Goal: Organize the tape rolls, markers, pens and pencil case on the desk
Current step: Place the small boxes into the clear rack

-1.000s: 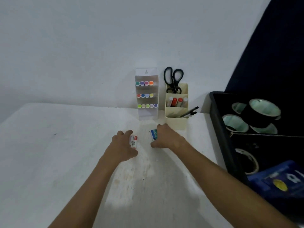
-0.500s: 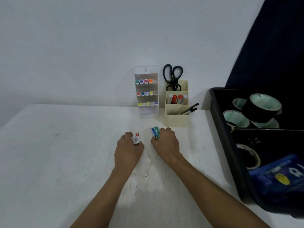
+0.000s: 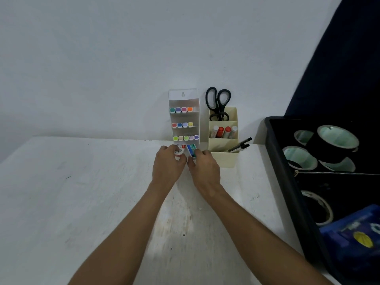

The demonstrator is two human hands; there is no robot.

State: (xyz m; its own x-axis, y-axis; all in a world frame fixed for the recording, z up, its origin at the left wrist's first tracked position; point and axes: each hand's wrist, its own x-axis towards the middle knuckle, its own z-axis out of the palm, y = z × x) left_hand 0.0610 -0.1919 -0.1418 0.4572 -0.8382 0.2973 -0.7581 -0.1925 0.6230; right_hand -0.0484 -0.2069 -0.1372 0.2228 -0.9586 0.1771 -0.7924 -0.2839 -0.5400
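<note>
- The white worktop (image 3: 61,192) fills the left and centre of the view and meets a pale wall at the back.
- The left hand (image 3: 167,166) reaches forward over the worktop, fingers curled round a small white box (image 3: 179,152) with red print, pinching it between thumb and fingertips.
- The right hand (image 3: 204,171) lies just beside the left, nearly touching it, and grips a small blue box (image 3: 191,150) in the same pinching way.
- Both small boxes sit close together right in front of the foot of the clear marker rack (image 3: 184,118), which stands upright against the wall.
- The rack holds coloured markers (image 3: 181,109) in three tiers, caps facing out.
- Just right of the rack stands a cream organiser (image 3: 223,149), also against the wall.
- Black scissors (image 3: 218,103) stand handles-up in its rear compartment; four thicker markers (image 3: 224,131) with white and red bodies fill the middle one; two dark pens (image 3: 239,146) lean out to the right from the front one.
- A black tray (image 3: 287,171) takes up the right edge of the view, well apart from the hands.
- Black tape rolls (image 3: 337,141) with pale inner cores lie in its far half, one stacked on others.
- A pale tape roll (image 3: 317,206) lies nearer, and a blue pencil case (image 3: 357,237) lies in the tray's near end.
</note>
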